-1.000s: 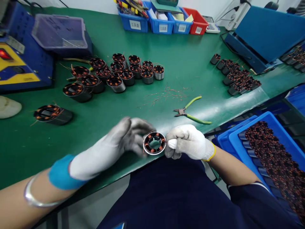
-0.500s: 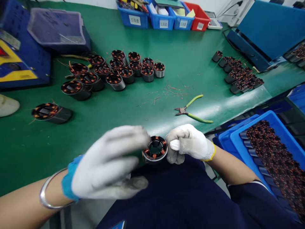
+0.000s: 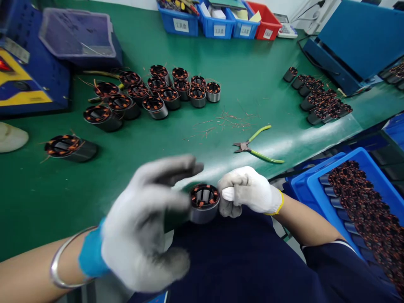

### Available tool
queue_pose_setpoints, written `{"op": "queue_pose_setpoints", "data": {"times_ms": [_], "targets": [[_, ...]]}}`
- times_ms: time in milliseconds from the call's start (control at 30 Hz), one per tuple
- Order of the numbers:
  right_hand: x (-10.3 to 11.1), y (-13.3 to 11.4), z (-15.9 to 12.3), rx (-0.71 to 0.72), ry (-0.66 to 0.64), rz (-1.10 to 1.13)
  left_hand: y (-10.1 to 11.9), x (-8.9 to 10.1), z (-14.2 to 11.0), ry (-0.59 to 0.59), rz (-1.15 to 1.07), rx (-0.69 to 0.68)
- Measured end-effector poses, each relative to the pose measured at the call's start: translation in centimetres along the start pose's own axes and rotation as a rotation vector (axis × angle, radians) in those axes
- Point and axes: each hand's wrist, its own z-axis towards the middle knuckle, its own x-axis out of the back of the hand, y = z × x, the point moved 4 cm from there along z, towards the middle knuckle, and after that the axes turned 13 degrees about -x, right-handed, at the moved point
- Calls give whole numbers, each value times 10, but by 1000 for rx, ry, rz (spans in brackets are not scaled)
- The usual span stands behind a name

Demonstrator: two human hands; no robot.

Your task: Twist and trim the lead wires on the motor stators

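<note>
My right hand [image 3: 248, 191], in a white glove, is closed around the side of a small motor stator [image 3: 204, 202] with copper windings, held at the near edge of the green table [image 3: 132, 139]. My left hand [image 3: 148, 223], in a grey glove with a blue cuff, hovers just left of the stator. Its fingers are spread and blurred, and I cannot see them gripping the part. A metal bracelet circles the left wrist.
Several stators [image 3: 154, 94] stand grouped at the table's middle left, one alone [image 3: 69, 148] further left, another group [image 3: 318, 103] at right. Green-handled cutters [image 3: 257, 147] lie by copper wire scraps [image 3: 224, 122]. A blue bin [image 3: 362, 202] of stators sits at my right.
My left hand has lifted off the stator, drawn back toward me and opened. The stator has tilted in my right hand, from showing its round face to showing its side.
</note>
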Motion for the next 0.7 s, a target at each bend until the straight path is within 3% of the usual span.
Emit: {"op": "queue_pose_setpoints", "data": {"times_ms": [67,133,267,333,433,533,600,700], "targets": [[0,-1,1,5,36,-59,-12,-14,3,-201,-56,96],[1,1,4,8,73,-50,-20,-21,10,-324,60,88],[-1,10,12,-33,31,36,-15,-16,20,-237,406,-365],[0,11,12,-32,16,-6,-12,-14,18,-197,459,-447],[8,-2,2,125,131,-341,-14,-14,19,-129,449,-284],[11,-28,-17,523,416,-886,-19,-15,21,-132,355,-30],[6,-39,-24,718,567,-1173,-20,-17,22,-165,288,50],[-3,-38,-19,700,585,-1495,-23,-16,21,-180,270,85]]}}
